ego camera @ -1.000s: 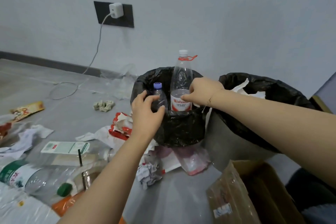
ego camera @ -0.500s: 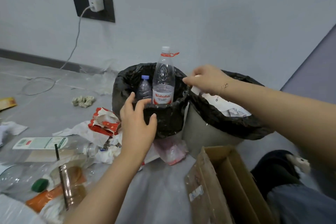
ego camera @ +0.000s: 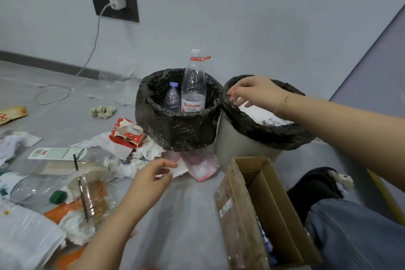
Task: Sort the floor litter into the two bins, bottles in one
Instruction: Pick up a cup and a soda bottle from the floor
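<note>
Two bins with black liners stand side by side by the wall. The left bin [ego camera: 175, 129] holds a tall clear bottle with a red label [ego camera: 193, 85] and a small bottle with a blue cap [ego camera: 172, 97], both upright. The right bin [ego camera: 241, 138] holds white paper. My right hand [ego camera: 254, 92] hovers at the right bin's near-left rim, fingers loosely bent, holding nothing. My left hand [ego camera: 151, 178] hangs low over the floor, fingers relaxed, beside a pink plastic bag [ego camera: 201, 166] and crumpled white paper [ego camera: 140, 158].
Litter covers the floor at left: clear bottles [ego camera: 65, 160], a plastic cup with a straw [ego camera: 87, 190], red-and-white wrappers [ego camera: 128, 132], a green cap [ego camera: 57, 197]. An open cardboard box [ego camera: 254, 210] lies at lower right beside my knee [ego camera: 350, 232]. A charger cable [ego camera: 92, 50] trails from the wall socket.
My left hand dropped from the left bin's front rim down to the floor litter. My right hand shifted slightly right over the right bin's rim. The camera view swung a little.
</note>
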Motion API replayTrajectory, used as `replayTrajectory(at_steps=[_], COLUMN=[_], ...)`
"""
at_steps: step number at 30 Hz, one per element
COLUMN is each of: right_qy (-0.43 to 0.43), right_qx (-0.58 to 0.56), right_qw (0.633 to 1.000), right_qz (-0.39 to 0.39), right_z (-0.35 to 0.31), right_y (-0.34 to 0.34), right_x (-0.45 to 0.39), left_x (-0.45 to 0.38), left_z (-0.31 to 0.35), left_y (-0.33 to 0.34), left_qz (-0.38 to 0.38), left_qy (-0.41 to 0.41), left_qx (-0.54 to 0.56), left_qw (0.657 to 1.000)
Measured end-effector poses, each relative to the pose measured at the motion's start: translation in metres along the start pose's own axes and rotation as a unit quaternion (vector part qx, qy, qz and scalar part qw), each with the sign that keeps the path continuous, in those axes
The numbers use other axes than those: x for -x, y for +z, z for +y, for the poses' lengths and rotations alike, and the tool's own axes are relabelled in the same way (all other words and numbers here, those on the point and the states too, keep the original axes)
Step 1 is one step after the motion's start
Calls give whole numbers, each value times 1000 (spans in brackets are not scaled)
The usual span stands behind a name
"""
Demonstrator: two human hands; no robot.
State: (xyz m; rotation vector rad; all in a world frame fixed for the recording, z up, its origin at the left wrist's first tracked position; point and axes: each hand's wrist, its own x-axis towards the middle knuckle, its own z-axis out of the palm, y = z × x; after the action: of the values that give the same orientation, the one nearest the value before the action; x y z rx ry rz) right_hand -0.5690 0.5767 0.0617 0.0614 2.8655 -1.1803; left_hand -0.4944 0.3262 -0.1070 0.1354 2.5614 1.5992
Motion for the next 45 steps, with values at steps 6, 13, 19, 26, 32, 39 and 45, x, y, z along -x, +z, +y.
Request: replayTrajectory(at_steps=[6,13,19,26,32,39,45], right_qy=[-22,47,-15,-120,-112,-86,-74], right_qx=[-8,89,218,286,260,172,49], right_qw=[977,906,826,827,854,912,945], right_qz=[-211,-412,-520,-470,-436,-363,-315], right_z=[-21,8,40,47,40,18,-6], right_y=[70,185,252,292,273,205,150], right_x=[16,44,110,151,129,89,71], left_x=[21,52,47,36,26,15,17], left_z=[-22,-46,-87,-108,-125,-128,-102], left_y=[-24,-51,-66,-69,-64,-68,-68], left_qz=[-192,-343,43,222,215,241,154], left_qy=[-104,-205,-152,-281,-274,-276,-176], left_qx=[-154,-266,-136,-105,-10,82,193], left_qw=[964,877,978,928,937,927,953])
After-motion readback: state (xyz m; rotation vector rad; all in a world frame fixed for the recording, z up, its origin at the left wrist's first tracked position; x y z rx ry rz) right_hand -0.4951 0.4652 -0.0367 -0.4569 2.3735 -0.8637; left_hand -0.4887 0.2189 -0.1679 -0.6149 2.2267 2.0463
